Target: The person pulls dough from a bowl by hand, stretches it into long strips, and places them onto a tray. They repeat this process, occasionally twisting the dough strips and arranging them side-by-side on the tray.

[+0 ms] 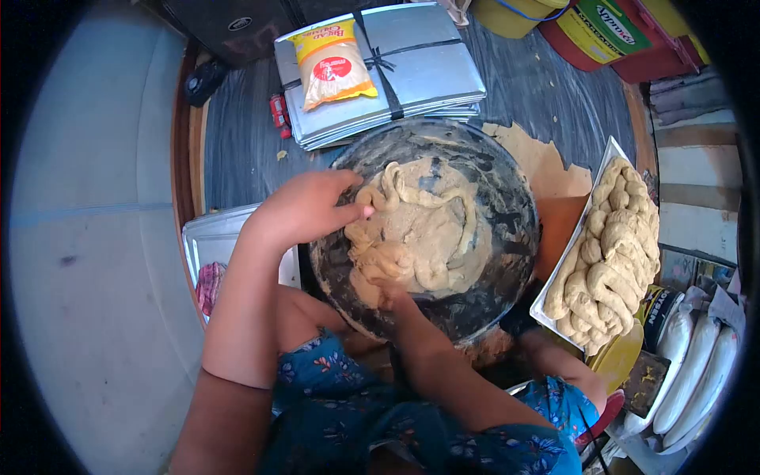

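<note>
A wide black basin (514, 206) sits before me, its inside smeared with flour and dough. Soft beige dough (419, 233) covers its middle, and a twisted dough rope (431, 198) curves over the top and down the right side. At the basin's left rim, my left hand (317, 206) has its thumb and fingers curled around the left end of that rope. Lower down, my right hand (384, 269) is closed on the near-left part of the dough, its fingers partly hidden by dough.
A metal tray (541, 305) on the right is heaped with braided dough (609, 253). Behind the basin, a bread crumbs bag (332, 67) lies on tied metal sheets (427, 63). Tubs (609, 36) stand at back right. Another tray (214, 237) lies left, holding a checked cloth (210, 286).
</note>
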Demonstrator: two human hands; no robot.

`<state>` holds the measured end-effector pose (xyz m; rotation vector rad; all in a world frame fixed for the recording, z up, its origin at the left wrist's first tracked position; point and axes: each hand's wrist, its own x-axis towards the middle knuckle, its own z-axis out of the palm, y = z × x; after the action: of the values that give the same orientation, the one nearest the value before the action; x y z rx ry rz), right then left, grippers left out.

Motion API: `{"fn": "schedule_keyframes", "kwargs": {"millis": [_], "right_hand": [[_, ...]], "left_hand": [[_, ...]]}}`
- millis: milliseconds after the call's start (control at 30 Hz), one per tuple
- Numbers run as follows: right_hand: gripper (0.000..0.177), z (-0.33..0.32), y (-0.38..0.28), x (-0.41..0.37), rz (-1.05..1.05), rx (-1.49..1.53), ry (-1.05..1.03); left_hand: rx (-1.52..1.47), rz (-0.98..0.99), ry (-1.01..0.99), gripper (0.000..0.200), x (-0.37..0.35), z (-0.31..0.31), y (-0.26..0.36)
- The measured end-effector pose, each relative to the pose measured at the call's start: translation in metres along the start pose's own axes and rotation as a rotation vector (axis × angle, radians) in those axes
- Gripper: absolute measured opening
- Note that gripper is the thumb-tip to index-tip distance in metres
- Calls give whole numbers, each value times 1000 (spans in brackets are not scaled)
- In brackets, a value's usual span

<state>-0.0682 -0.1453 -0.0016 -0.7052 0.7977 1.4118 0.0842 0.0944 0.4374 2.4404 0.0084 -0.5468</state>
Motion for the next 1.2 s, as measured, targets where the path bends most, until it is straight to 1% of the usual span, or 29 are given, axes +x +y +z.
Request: {"fn": "schedule_keyframes", "kwargs": {"millis": [100,133,200,267,300,367,433,500,533,600,667,733,800,867,933,967,1033,1133,1200], "right_hand": [[39,30,-14,-23,18,-320,-143],[29,43,-29,-36,89,-527,-133],[33,57,-65,-51,-145,-280,-223],[38,56,-120,-58,-337,-91,-127],[41,56,-153,-60,-415,-23,2],[39,59,-203,-73,-647,-691,135],[33,75,-244,-108,-735,-1585,233],[25,38,-284,-96,-815,-718,403],[24,37,-296,-121,-727,-932,596],[25,50,-302,-162,-571,-1202,695],[26,42,-277,-185,-446,-1323,507],[35,-21,-269,-160,-806,-804,761],[42,-32,-243,-153,-796,-497,1123],[39,-53,-201,-135,-748,-1259,1361],[35,-70,-170,-88,-921,-1225,1491],[34,-54,-158,-85,-1091,-1239,1551],[36,-28,-155,-105,-890,-1194,1130],[29,-7,-162,-135,-993,-867,887],[23,7,-166,-149,-1014,-858,797]], "left_hand": [[-19,-4,7,57,3,4,-6],[-35,-4,19,57,2,5,-9],[-30,-13,35,57,0,5,-11],[-35,-16,40,57,-2,10,-12],[-32,-18,36,57,-3,11,-14],[-31,-26,27,57,-4,10,-10],[-31,-45,14,57,-5,6,-2],[-24,-8,17,58,-5,9,-2],[-22,11,19,58,-4,11,-3],[0,30,28,58,-3,14,-2],[9,25,20,59,-3,15,-1],[5,-5,3,59,-3,14,2],[8,-8,-12,59,0,14,0],[9,-19,-28,58,1,17,0],[15,-29,-23,58,1,16,6],[21,-22,-21,58,4,16,8],[39,-4,-15,57,10,19,10],[33,48,13,55,18,29,16],[68,17,-94,58,19,37,27]]}}
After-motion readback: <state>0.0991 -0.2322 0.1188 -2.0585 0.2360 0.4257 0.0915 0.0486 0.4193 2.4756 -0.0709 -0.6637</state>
